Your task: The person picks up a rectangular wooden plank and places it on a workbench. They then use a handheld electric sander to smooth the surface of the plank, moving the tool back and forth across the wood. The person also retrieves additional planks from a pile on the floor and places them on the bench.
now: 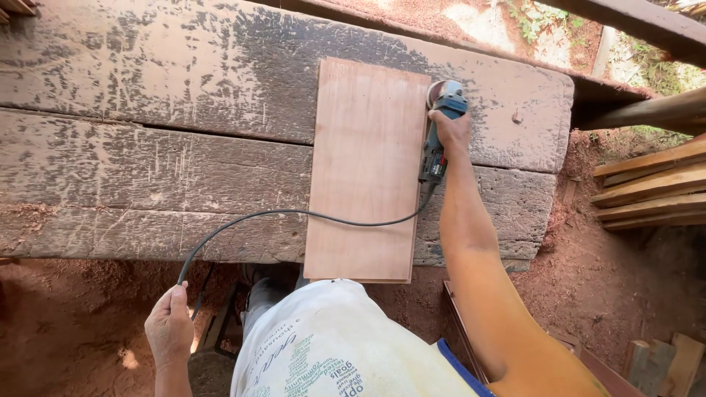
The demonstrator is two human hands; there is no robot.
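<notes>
A reddish-brown rectangular board (365,169) lies flat on a worn wooden workbench (147,147). My right hand (450,131) is stretched forward and grips a grey-blue angle grinder (440,129) whose sanding disc sits at the board's far right corner. A black power cable (294,215) runs from the grinder's tail across the board and down over the bench's near edge. My left hand (169,327), low at the bench's front, is closed around that cable.
Red sawdust-covered ground (588,279) surrounds the bench. Stacked wooden planks (651,187) lie to the right, with wood offcuts (662,360) at lower right. A dark beam (632,22) crosses the top right corner.
</notes>
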